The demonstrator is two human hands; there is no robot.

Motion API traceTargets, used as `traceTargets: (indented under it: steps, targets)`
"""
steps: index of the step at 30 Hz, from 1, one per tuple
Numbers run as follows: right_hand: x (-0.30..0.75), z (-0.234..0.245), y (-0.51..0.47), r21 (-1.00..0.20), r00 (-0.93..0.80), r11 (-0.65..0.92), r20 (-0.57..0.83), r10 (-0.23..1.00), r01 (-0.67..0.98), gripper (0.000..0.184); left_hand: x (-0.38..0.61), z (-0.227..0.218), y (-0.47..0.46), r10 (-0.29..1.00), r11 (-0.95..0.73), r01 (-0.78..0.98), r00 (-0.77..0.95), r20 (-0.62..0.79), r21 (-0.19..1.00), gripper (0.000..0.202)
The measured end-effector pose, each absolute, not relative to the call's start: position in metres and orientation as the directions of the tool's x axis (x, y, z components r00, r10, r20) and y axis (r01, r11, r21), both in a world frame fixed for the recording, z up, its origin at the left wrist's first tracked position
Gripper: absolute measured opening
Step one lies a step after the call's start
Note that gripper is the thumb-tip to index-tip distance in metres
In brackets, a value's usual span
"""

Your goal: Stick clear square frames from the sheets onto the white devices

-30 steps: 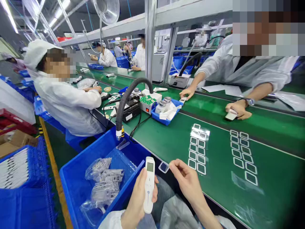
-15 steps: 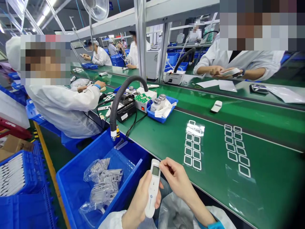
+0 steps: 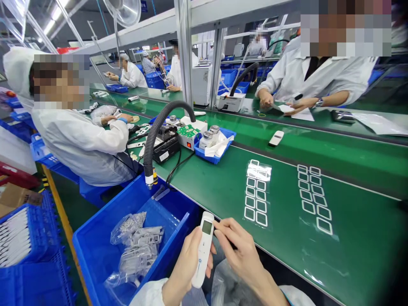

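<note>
Left grip [image 3: 186, 265] closed around a white handheld device [image 3: 201, 255] with a small screen; right grip [image 3: 240, 250] just beside it, fingertips at the device's upper edge, whether holding anything cannot be told. Just left of the grips, one blue crate [image 3: 92, 263] holds at least three clear bags [image 3: 135, 250] of grey parts; a second blue crate [image 3: 35, 272] farther left holds stacked white pieces [image 3: 15, 233]. Ahead on the green bench [image 3: 287, 263] lie two double columns of white-edged rectangular frames [image 3: 314, 197] and one blue tray [image 3: 212, 158] with two capped bottles [image 3: 208, 140].
</note>
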State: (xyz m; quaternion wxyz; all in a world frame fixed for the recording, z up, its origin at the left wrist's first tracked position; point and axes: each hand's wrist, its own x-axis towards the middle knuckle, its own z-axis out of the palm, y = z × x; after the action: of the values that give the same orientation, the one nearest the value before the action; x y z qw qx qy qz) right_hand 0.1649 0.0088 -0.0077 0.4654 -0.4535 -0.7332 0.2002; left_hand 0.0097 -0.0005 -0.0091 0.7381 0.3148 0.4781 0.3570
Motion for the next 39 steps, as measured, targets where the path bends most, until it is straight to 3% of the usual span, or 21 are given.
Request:
traceTargets:
  steps: [4, 7, 10, 16, 19, 22, 24, 27, 29, 33, 36, 39]
  targets:
    - [0.175, 0.002, 0.021, -0.925, -0.052, 0.271, 0.267, 0.962, 0.266, 0.022, 0.013, -0.001, 0.001, 0.808, 0.53, -0.117, 0.371, -0.458, 0.84, 0.055]
    - [0.18, 0.005, 0.027, -0.977, -0.082, 0.123, 0.11, 0.991, 0.176, 0.024, 0.017, 0.003, 0.001, 0.801, 0.478, -0.033, 0.427, -0.42, 0.878, 0.046]
    - [0.187, 0.006, 0.025, -0.971, -0.111, 0.102, 0.08, 0.991, 0.214, 0.025, 0.018, 0.004, 0.004, 0.76, 0.456, 0.062, 0.493, -0.424, 0.888, 0.042]
    - [0.223, 0.029, 0.003, -0.844, -0.303, 0.3, 0.174, 0.937, 0.444, 0.026, 0.014, 0.011, 0.029, 0.529, 0.452, 0.257, 0.694, -0.489, 0.854, 0.034]
    - [0.247, 0.047, -0.012, -0.713, -0.42, 0.379, 0.131, 0.898, 0.589, 0.029, 0.021, 0.021, 0.046, 0.336, 0.427, 0.331, 0.806, -0.487, 0.841, 0.03]
    - [0.268, 0.06, -0.02, -0.574, -0.43, 0.416, 0.119, 0.895, 0.706, 0.029, 0.041, 0.031, 0.068, 0.194, 0.364, 0.379, 0.863, -0.467, 0.851, 0.032]
    - [0.284, 0.061, -0.017, -0.554, -0.401, 0.401, 0.129, 0.907, 0.729, 0.023, 0.062, 0.033, 0.091, 0.263, 0.264, 0.325, 0.882, -0.392, 0.908, 0.036]
    - [0.322, 0.054, 0.004, -0.607, -0.247, 0.285, 0.148, 0.958, 0.742, 0.016, 0.097, 0.027, 0.142, 0.608, 0.154, 0.16, 0.763, -0.221, 0.975, 0.043]
    - [0.361, 0.045, 0.029, -0.665, -0.043, 0.132, 0.148, 0.988, 0.735, 0.021, 0.12, 0.019, 0.179, 0.785, 0.172, 0.102, 0.586, -0.198, 0.98, 0.037]
    - [0.469, 0.035, 0.09, -0.791, 0.471, -0.275, 0.018, 0.882, 0.547, 0.042, 0.158, 0.009, 0.234, 0.843, 0.191, 0.102, 0.492, -0.216, 0.976, 0.038]
    - [0.551, 0.039, 0.127, -0.669, 0.743, -0.556, -0.008, 0.669, 0.494, 0.027, 0.178, 0.009, 0.249, 0.832, 0.231, 0.079, 0.5, -0.239, 0.97, 0.038]
    - [0.612, 0.043, 0.143, -0.505, 0.798, -0.649, 0.147, 0.585, 0.569, 0.028, 0.189, 0.008, 0.251, 0.817, 0.28, 0.024, 0.519, -0.251, 0.96, 0.035]
